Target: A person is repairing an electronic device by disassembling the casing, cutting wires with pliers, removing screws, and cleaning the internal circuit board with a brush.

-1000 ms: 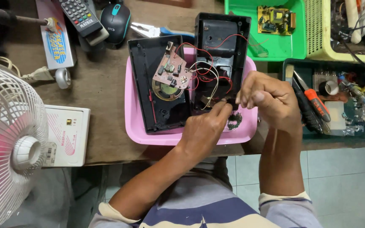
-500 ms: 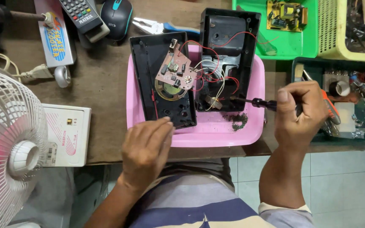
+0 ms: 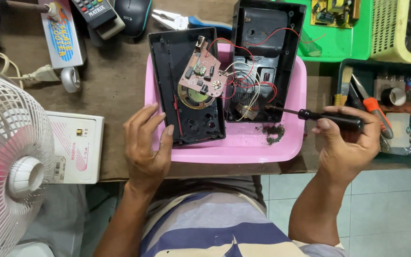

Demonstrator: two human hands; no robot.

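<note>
Your screwdriver point(image 3: 310, 115) lies level over the pink tray point(image 3: 288, 147), its tip at the lower edge of the right-hand black case half point(image 3: 267, 28). Your right hand point(image 3: 346, 143) has its fingers closed round the black handle. Your left hand point(image 3: 146, 143) rests with fingers spread loosely, touching the left case half point(image 3: 167, 62), which carries the circuit board point(image 3: 203, 74) and speaker point(image 3: 197, 97).

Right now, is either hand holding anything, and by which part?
The right hand grips a black screwdriver by its handle. The left hand holds nothing; it rests against the pink tray.
</note>
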